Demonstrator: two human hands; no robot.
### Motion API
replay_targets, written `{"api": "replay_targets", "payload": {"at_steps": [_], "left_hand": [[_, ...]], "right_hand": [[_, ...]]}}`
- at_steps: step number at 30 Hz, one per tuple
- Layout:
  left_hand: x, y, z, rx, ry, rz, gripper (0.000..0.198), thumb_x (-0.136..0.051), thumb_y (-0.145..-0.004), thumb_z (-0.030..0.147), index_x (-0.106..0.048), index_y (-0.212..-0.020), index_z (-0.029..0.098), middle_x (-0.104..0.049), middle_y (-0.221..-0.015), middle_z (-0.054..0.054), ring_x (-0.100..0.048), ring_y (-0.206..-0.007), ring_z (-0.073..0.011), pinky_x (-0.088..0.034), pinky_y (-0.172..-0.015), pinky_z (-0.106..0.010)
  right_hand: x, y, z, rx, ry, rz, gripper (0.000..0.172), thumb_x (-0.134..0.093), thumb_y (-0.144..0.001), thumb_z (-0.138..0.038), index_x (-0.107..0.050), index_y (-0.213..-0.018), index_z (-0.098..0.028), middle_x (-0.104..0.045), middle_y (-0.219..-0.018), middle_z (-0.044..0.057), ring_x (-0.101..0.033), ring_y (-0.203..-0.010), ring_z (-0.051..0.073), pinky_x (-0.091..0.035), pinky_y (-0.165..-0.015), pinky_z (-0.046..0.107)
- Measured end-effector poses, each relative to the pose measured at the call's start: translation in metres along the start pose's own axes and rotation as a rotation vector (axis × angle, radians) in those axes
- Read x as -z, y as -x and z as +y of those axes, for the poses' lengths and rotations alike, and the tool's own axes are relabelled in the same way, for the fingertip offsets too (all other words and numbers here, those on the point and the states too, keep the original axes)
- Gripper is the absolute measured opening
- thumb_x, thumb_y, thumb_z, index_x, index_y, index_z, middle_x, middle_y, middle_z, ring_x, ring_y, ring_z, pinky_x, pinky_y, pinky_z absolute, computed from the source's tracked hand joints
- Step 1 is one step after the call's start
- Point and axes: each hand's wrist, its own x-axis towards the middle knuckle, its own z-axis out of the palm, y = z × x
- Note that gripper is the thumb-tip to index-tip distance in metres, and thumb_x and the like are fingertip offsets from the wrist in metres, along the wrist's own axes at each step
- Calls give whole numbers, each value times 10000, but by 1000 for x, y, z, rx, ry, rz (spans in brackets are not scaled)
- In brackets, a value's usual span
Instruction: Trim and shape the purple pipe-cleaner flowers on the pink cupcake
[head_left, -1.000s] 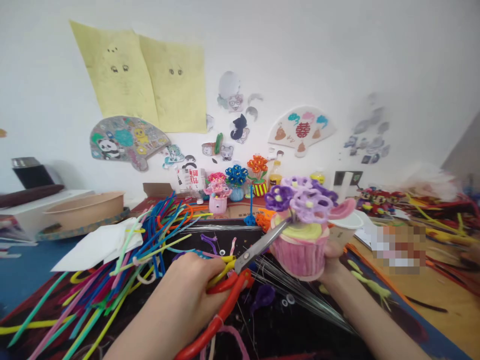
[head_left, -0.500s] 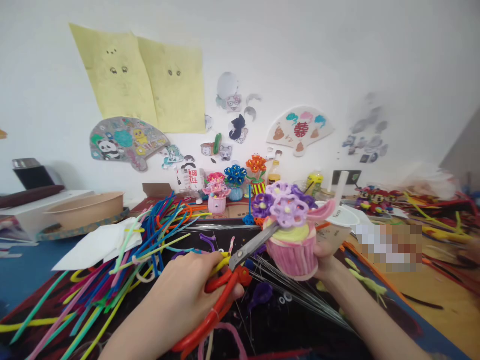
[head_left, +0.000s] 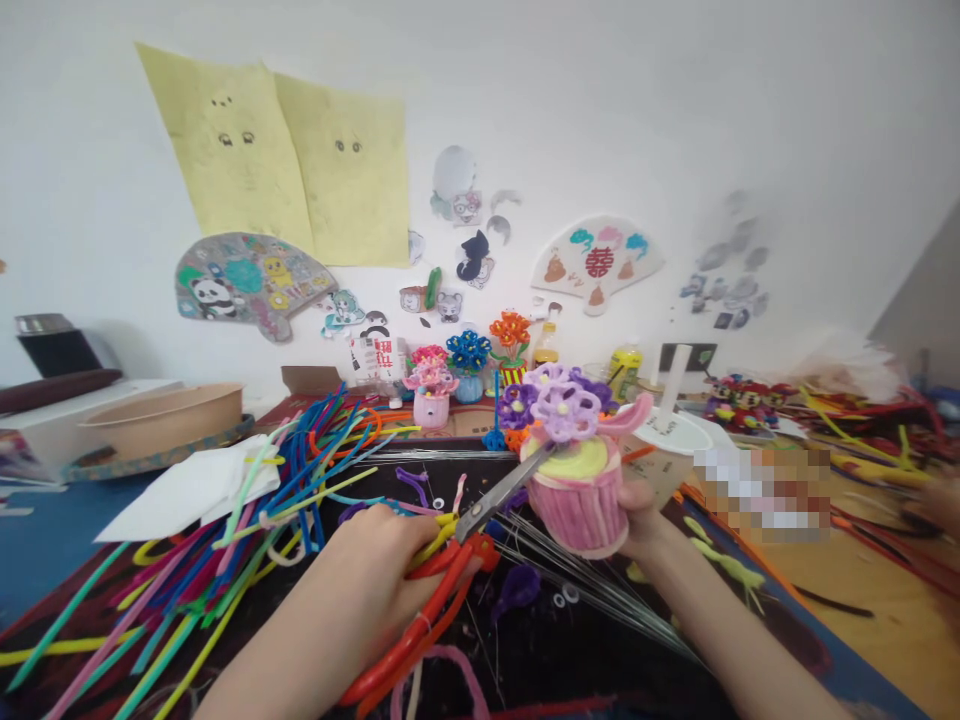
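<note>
My left hand is closed round a pair of scissors with red-orange handles. Their blades look closed and point up to the right, tips at the pot's yellow top, just under the flowers. Yellow pipe cleaner shows by my left thumb. My right hand grips the side of a pink pipe-cleaner flowerpot, tilted slightly. It bears light and dark purple flowers, and a pink strip sticks out on the right. My right fingers are mostly hidden behind the pot.
Loose pipe cleaners heap on the left by a white napkin. Thin wires and googly eyes lie on the dark mat. A lidded cup with a straw stands behind my right hand. Finished flowerpots line the wall. Another person's hand shows far right.
The view has shifted slightly. The flowerpot sits a little lower and further left, its purple flowers turned slightly. Both hands keep their hold; the scissor tips stay under the flowers.
</note>
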Motion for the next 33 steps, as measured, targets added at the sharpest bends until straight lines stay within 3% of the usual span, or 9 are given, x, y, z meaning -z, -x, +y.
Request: {"api": "replay_targets", "payload": {"at_steps": [5,10,18,25,33], "left_hand": [[-1,-4,-6,-4,-98,10,347,-382,-908,434,-442,-648,213,-423,-582,41,-301,-534,-114,-237,-542,-253],[-1,-6,-10,6,-87,22,287,-464,-862,496,-526,-775,229,-611,-729,9,-550,-660,-163,-311,-606,-251],[7,-5,-7,39,-90,30,249,-500,-843,471,-579,-821,237,-661,-765,7,-615,-723,-190,-330,-613,-242],[11,-7,-4,86,-110,29,250,-522,-815,467,-536,-775,220,-584,-658,29,-533,-625,-162,-283,-577,-234],[10,-6,-10,41,-35,7,387,-523,-809,530,-421,-624,205,-299,-565,80,-236,-559,-96,-209,-519,-213]], "right_hand": [[-14,-1,-7,57,74,-19,756,-801,-504,-442,-631,-1202,-205,-679,-1120,126,-588,-1127,343,-421,-999,486],[-21,-2,-12,56,127,-43,842,-813,-498,-445,-573,-1267,-199,-650,-1175,140,-564,-1163,337,-401,-1023,478],[-18,-4,-12,23,106,-59,717,-816,-506,-353,-609,-1174,-193,-670,-1130,111,-606,-1075,293,-436,-986,426],[-14,-4,-11,19,76,-57,667,-826,-516,-299,-616,-1142,-198,-670,-1070,70,-625,-981,239,-456,-924,359],[-22,-6,-16,54,98,-27,576,-781,-528,-275,-649,-1080,-179,-680,-1094,93,-617,-1042,270,-445,-975,398]]}}
